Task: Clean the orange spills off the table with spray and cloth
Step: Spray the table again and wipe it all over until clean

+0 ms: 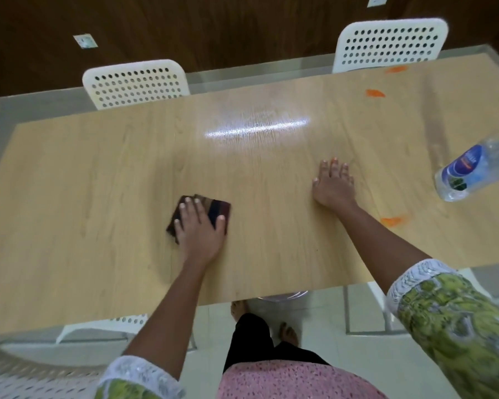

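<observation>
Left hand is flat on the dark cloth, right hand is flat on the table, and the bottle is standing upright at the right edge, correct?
Not quite. In the head view the bottle lies tipped on its side, not upright. The rest holds: the left hand presses the dark cloth, and the right hand rests flat on the table.
</observation>
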